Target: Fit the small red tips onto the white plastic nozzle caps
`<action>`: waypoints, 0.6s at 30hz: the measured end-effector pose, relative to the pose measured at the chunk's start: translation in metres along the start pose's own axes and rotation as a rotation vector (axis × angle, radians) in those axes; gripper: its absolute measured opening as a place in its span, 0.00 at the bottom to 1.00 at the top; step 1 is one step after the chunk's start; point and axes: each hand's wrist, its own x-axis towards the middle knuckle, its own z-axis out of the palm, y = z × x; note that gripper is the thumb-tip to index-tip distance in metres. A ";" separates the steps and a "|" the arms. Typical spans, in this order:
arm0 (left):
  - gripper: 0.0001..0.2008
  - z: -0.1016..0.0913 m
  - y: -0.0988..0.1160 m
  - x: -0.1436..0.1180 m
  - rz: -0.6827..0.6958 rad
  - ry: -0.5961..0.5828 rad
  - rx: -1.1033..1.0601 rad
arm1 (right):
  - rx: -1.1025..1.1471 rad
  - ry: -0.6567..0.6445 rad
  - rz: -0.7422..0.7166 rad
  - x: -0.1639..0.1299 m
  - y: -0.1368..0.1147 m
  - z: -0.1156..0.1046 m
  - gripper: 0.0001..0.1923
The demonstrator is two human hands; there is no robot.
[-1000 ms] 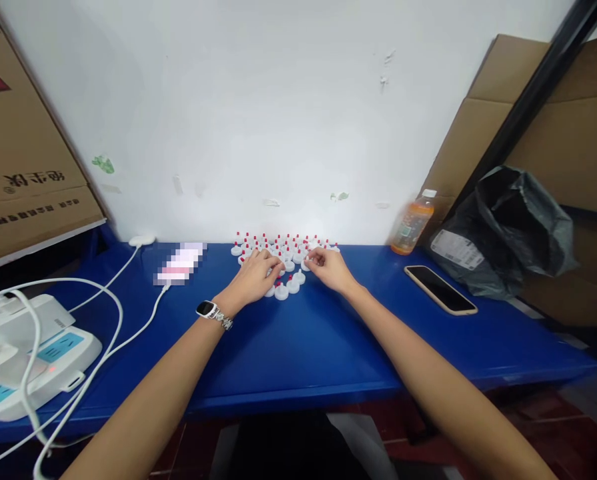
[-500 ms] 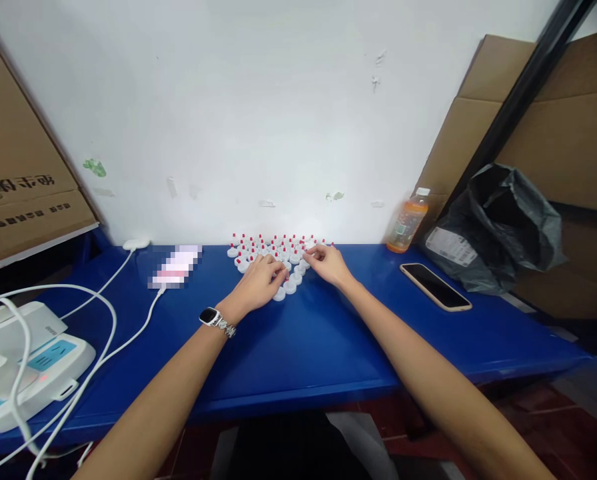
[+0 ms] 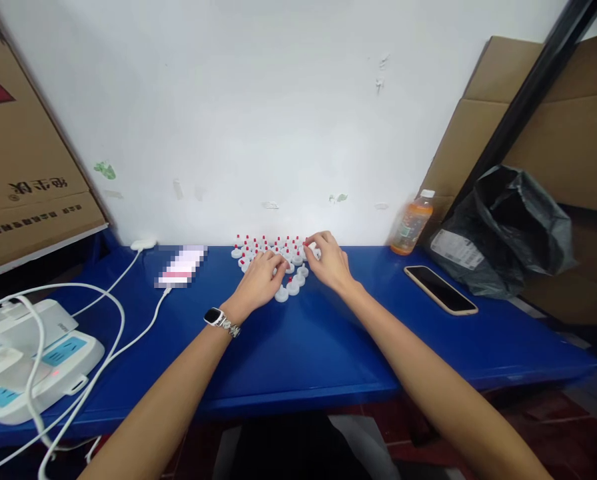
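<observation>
Several small white caps with red tips (image 3: 266,244) stand packed together on the blue table (image 3: 298,347) against the white wall. My left hand (image 3: 258,280), a watch on its wrist, lies palm down over the front left of the group, fingers curled onto caps. My right hand (image 3: 328,260) reaches into the right side of the group and its fingertips pinch one white cap (image 3: 312,249). A few caps (image 3: 288,289) sit in front between my hands.
A phone (image 3: 441,289) lies face up at the right, near an orange drink bottle (image 3: 411,223) and a black plastic bag (image 3: 508,230). At the left are a white power strip (image 3: 33,360), white cables (image 3: 103,313) and a cardboard box (image 3: 23,147). Cardboard leans at the right.
My right hand has moved back toward the wall, onto the right end of the cap group. My left hand stays over the caps, shifted only slightly.
</observation>
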 end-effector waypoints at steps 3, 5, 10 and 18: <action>0.16 -0.004 0.002 -0.001 -0.013 0.080 -0.043 | 0.188 -0.064 -0.150 -0.007 -0.013 -0.001 0.11; 0.16 -0.004 0.003 -0.002 -0.015 0.095 -0.078 | 0.295 -0.126 -0.177 -0.011 -0.019 0.003 0.11; 0.14 0.000 0.000 -0.003 -0.004 0.040 -0.056 | 0.415 -0.110 -0.113 -0.019 -0.031 0.012 0.13; 0.14 -0.012 0.005 -0.005 0.106 0.007 0.061 | 0.476 -0.070 -0.159 -0.024 -0.040 0.009 0.13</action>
